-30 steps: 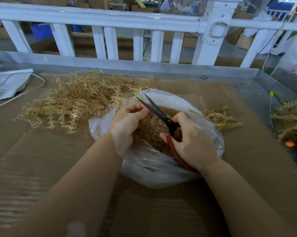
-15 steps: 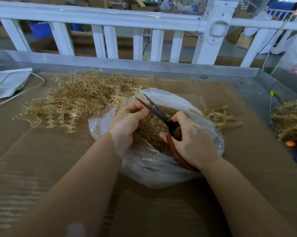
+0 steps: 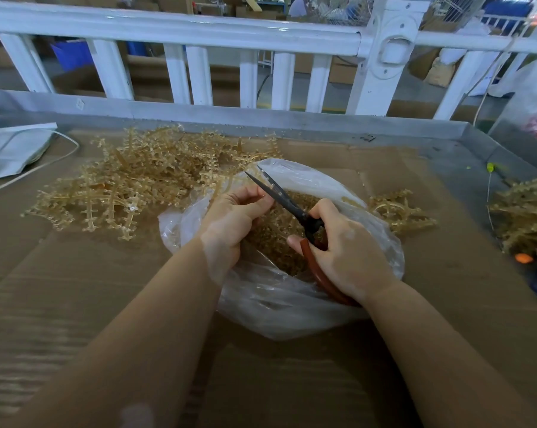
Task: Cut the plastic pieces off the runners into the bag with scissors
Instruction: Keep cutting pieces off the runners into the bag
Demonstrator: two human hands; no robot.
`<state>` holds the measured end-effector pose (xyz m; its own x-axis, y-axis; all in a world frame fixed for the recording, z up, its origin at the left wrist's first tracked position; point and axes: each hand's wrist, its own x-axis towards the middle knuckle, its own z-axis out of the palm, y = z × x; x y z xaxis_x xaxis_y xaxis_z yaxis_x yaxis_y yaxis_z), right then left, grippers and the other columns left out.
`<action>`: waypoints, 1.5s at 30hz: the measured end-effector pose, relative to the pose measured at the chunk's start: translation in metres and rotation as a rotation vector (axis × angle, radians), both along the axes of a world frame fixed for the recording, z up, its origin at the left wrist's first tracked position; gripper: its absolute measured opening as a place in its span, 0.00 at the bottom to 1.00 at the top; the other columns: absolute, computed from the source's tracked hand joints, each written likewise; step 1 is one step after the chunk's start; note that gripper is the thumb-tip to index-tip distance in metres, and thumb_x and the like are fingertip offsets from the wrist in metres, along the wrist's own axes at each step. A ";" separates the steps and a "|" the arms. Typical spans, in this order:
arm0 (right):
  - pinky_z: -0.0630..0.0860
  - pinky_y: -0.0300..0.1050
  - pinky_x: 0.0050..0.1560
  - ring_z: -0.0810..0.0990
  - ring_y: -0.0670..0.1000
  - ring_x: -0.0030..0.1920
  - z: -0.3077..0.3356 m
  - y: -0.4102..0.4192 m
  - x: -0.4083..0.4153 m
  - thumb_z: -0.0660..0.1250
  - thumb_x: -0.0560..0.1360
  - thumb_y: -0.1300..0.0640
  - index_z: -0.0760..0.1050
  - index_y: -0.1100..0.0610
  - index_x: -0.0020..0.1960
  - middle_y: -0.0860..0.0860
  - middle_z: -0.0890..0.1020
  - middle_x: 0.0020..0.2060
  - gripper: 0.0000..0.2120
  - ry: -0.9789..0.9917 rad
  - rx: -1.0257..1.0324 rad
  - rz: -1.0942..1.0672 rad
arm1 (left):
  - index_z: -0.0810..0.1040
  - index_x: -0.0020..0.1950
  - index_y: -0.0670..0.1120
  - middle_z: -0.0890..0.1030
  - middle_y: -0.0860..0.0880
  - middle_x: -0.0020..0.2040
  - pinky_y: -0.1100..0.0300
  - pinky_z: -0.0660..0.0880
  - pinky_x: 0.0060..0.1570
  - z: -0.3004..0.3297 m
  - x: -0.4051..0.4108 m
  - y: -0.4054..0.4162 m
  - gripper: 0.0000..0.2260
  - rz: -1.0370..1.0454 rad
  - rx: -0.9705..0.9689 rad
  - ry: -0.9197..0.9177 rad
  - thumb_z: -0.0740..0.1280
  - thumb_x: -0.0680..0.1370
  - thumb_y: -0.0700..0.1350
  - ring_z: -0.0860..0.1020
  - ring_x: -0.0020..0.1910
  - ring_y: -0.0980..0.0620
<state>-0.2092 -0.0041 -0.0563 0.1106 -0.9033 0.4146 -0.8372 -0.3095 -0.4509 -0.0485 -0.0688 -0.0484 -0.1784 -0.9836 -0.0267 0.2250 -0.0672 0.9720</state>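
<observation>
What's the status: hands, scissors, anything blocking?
Right hand grips scissors, blades open over bag. Left hand pinches something small at blades. Uncut runner pile behind. Nothing blocking.

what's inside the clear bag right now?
The clear bag holds a heap of small tan cut pieces, seen through its open mouth. Both hands, left and right, and the scissors cover part of the heap; its depth is hidden.

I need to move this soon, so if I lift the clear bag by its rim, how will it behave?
The bag looks thin and crumpled, so it would likely sag and flop. The cut pieces pooled inside would probably shift toward the lowest point. Its open mouth gapes wide, so tilting may spill them.
</observation>
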 end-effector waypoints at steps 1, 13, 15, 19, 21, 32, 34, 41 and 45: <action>0.74 0.43 0.42 0.76 0.48 0.42 0.000 0.000 0.000 0.66 0.72 0.41 0.66 0.51 0.51 0.46 0.77 0.43 0.17 -0.004 0.001 -0.001 | 0.76 0.38 0.46 0.79 0.58 0.28 0.72 0.70 0.28 0.000 0.000 0.000 0.09 0.000 0.005 0.001 0.67 0.75 0.34 0.74 0.26 0.64; 0.65 0.30 0.35 0.71 0.38 0.35 0.003 -0.002 -0.002 0.68 0.72 0.43 0.67 0.51 0.49 0.40 0.72 0.36 0.16 -0.048 -0.003 -0.032 | 0.77 0.35 0.47 0.81 0.53 0.30 0.66 0.75 0.31 -0.001 -0.001 -0.002 0.10 0.005 0.106 0.084 0.69 0.73 0.34 0.79 0.29 0.57; 0.70 0.36 0.38 0.73 0.43 0.37 0.001 0.000 -0.001 0.67 0.72 0.42 0.67 0.51 0.50 0.43 0.75 0.39 0.16 -0.018 -0.014 -0.027 | 0.76 0.36 0.47 0.80 0.55 0.28 0.69 0.73 0.29 -0.001 -0.001 -0.002 0.10 0.027 0.083 0.055 0.69 0.74 0.35 0.76 0.26 0.60; 0.72 0.39 0.40 0.75 0.46 0.40 -0.002 0.001 0.001 0.64 0.71 0.39 0.68 0.52 0.52 0.45 0.76 0.43 0.19 0.021 -0.041 -0.035 | 0.76 0.36 0.47 0.79 0.56 0.27 0.70 0.70 0.25 -0.002 -0.002 -0.002 0.11 0.035 0.066 0.052 0.67 0.75 0.34 0.74 0.23 0.62; 0.71 0.39 0.39 0.74 0.45 0.40 -0.003 0.001 0.001 0.64 0.71 0.38 0.68 0.52 0.52 0.44 0.76 0.43 0.19 0.026 -0.045 -0.041 | 0.77 0.34 0.47 0.80 0.55 0.27 0.70 0.70 0.25 -0.002 -0.001 -0.002 0.13 0.030 0.058 0.057 0.67 0.75 0.33 0.75 0.24 0.62; 0.74 0.42 0.39 0.75 0.45 0.40 -0.004 0.001 0.001 0.66 0.72 0.40 0.68 0.51 0.51 0.43 0.76 0.42 0.17 0.019 -0.044 -0.041 | 0.80 0.35 0.47 0.83 0.51 0.33 0.64 0.75 0.35 -0.004 0.001 -0.003 0.11 -0.022 0.055 0.037 0.68 0.73 0.33 0.81 0.32 0.56; 0.75 0.42 0.40 0.75 0.45 0.40 -0.003 0.001 0.000 0.66 0.72 0.40 0.68 0.51 0.51 0.43 0.76 0.42 0.17 0.018 -0.042 -0.036 | 0.81 0.35 0.48 0.84 0.49 0.35 0.59 0.76 0.41 -0.004 0.000 -0.003 0.11 -0.018 0.071 0.018 0.69 0.72 0.34 0.82 0.35 0.54; 0.71 0.39 0.38 0.75 0.45 0.39 -0.001 0.001 -0.001 0.66 0.72 0.41 0.66 0.50 0.50 0.43 0.75 0.40 0.16 -0.002 -0.021 -0.013 | 0.81 0.39 0.45 0.84 0.48 0.37 0.60 0.78 0.42 -0.003 0.001 -0.002 0.07 -0.047 0.072 -0.001 0.69 0.72 0.34 0.82 0.38 0.52; 0.69 0.36 0.37 0.74 0.44 0.38 0.000 0.001 -0.001 0.67 0.72 0.42 0.67 0.51 0.50 0.44 0.75 0.40 0.16 -0.007 -0.015 -0.007 | 0.82 0.36 0.48 0.84 0.49 0.36 0.64 0.76 0.35 -0.003 0.001 -0.001 0.09 -0.059 0.068 -0.002 0.70 0.73 0.35 0.81 0.35 0.54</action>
<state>-0.2102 -0.0035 -0.0560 0.1011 -0.8978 0.4287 -0.8363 -0.3101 -0.4522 -0.0475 -0.0700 -0.0512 -0.2360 -0.9672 -0.0936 0.2170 -0.1463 0.9652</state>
